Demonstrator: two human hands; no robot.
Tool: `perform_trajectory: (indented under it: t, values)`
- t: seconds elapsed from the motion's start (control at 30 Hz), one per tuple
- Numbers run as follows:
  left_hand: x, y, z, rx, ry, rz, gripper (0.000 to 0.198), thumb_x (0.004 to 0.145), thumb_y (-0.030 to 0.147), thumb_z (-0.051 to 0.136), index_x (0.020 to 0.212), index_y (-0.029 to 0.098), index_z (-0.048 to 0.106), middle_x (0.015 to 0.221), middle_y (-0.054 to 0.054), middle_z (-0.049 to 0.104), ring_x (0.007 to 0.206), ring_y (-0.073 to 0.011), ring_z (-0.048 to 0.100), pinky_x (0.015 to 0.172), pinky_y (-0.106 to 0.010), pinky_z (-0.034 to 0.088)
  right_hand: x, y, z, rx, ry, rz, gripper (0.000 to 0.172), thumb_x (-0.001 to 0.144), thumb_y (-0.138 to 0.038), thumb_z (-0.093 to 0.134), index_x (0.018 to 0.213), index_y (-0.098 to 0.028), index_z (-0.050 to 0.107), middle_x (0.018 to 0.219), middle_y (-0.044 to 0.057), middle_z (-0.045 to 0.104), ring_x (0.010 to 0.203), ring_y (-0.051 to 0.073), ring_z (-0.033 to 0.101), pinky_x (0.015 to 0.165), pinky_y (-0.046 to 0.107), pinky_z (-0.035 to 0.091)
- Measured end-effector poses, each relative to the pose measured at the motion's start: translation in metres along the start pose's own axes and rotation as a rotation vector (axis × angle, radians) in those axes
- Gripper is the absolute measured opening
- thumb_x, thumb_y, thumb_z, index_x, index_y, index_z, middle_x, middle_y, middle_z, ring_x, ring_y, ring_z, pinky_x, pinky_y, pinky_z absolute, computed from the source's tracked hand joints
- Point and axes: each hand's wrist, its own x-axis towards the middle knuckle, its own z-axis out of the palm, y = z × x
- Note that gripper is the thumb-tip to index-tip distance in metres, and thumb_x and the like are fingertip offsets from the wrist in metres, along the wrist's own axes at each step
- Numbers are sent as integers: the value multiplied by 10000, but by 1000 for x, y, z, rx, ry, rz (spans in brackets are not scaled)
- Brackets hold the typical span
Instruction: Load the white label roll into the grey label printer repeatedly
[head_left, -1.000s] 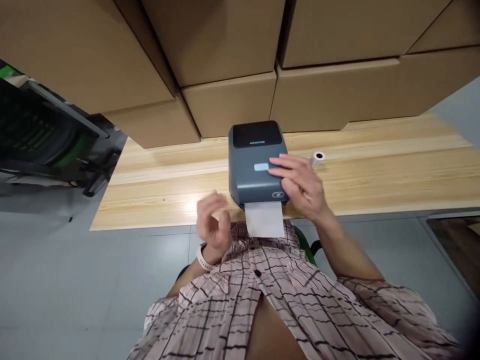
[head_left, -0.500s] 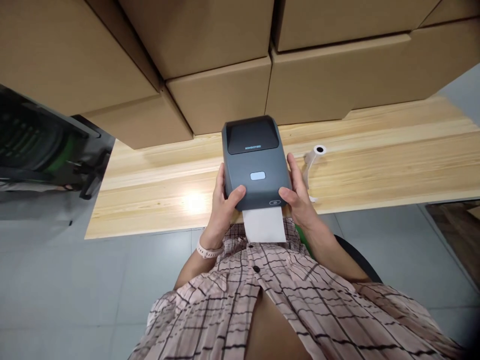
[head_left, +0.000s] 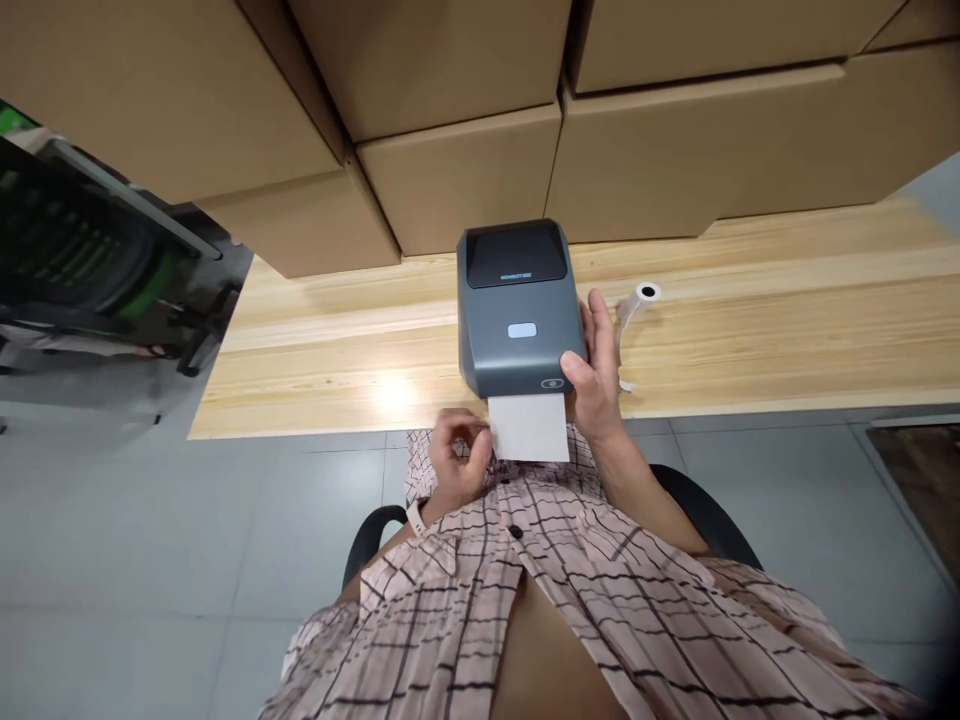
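A dark grey label printer sits at the front edge of a light wooden table. A white label hangs out of its front slot. My right hand grips the printer's right side, thumb on the front corner. My left hand is below the table edge, its fingers pinched on the left edge of the white label. A white band shows on my left wrist.
Large brown cardboard boxes are stacked along the back of the table. A small white paper roll lies right of the printer. A black and green chair stands at the left. Grey floor tiles lie below.
My left hand has let go of the printer's left side and dropped to pinch the label's left edge. My right hand stays on the printer's right side.
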Motion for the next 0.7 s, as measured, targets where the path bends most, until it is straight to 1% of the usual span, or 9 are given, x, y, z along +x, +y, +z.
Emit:
perform_trajectory:
  t: [0.07, 0.13, 0.2, 0.3, 0.33, 0.4, 0.5, 0.6, 0.7]
  values:
    - [-2, 6, -3, -65, -238, -295, 377, 926, 527, 728, 773, 200, 622, 652, 38, 577, 559, -95, 517, 536, -232, 459, 0, 2, 0, -19, 6, -22, 838, 971, -663, 559, 1684, -328, 272, 1749, 114, 367, 1638, 319, 342, 1317, 588, 342]
    - [7, 17, -3, -172, -418, -549, 474, 877, 619, 753, 716, 194, 616, 591, 44, 556, 500, -84, 481, 478, -225, 424, 1, 3, 0, -28, 6, -38, 818, 980, -643, 555, 1680, -321, 281, 1742, 118, 378, 1635, 318, 346, 1308, 585, 359]
    - [19, 28, -2, -292, -494, -680, 506, 809, 671, 798, 726, 193, 651, 591, 40, 577, 453, -71, 449, 416, -217, 379, 1, 2, 0, -26, -9, -39, 822, 984, -628, 558, 1685, -323, 257, 1741, 120, 380, 1632, 313, 355, 1303, 582, 371]
    - [27, 34, 1, -396, -545, -735, 510, 764, 683, 835, 764, 193, 693, 593, 37, 596, 413, -58, 412, 372, -213, 337, 2, -8, -2, -76, -8, -69, 800, 1005, -586, 547, 1692, -333, 222, 1736, 122, 388, 1614, 311, 391, 1276, 591, 415]
    - [28, 33, 1, -394, -554, -734, 509, 767, 681, 835, 762, 192, 691, 594, 35, 599, 414, -60, 420, 376, -215, 342, 3, -14, -2, -135, 3, -103, 734, 1020, -551, 534, 1674, -344, 274, 1741, 107, 383, 1616, 314, 385, 1276, 605, 409]
    - [26, 29, 0, -333, -553, -691, 524, 778, 666, 837, 695, 185, 645, 569, 38, 571, 434, -64, 439, 407, -214, 357, 5, -28, -4, -312, 24, -223, 521, 1047, -463, 507, 1561, -381, 481, 1754, 32, 371, 1639, 328, 328, 1303, 650, 337]
    - [22, 21, -8, -195, -442, -539, 521, 848, 605, 811, 653, 179, 583, 557, 50, 518, 500, -69, 450, 494, -212, 392, 11, -48, -6, -577, -25, -411, 331, 1052, -440, 520, 1337, -418, 686, 1737, -82, 402, 1654, 371, 266, 1330, 710, 196]
    - [22, 14, -20, -93, -209, -353, 342, 961, 530, 718, 935, 189, 700, 736, 14, 639, 629, -103, 560, 610, -233, 492, 17, -61, -7, -687, -113, -442, 344, 1065, -538, 496, 1330, -434, 688, 1698, -84, 470, 1631, 394, 314, 1316, 746, 160]
    - [29, 6, -28, 7, -18, -119, 322, 1029, 450, 634, 1268, 238, 672, 1147, -77, 721, 940, -170, 691, 764, -287, 583, 25, -68, -6, -738, -170, -425, 346, 1082, -565, 455, 1249, -397, 708, 1659, -58, 529, 1636, 390, 315, 1311, 766, 118]
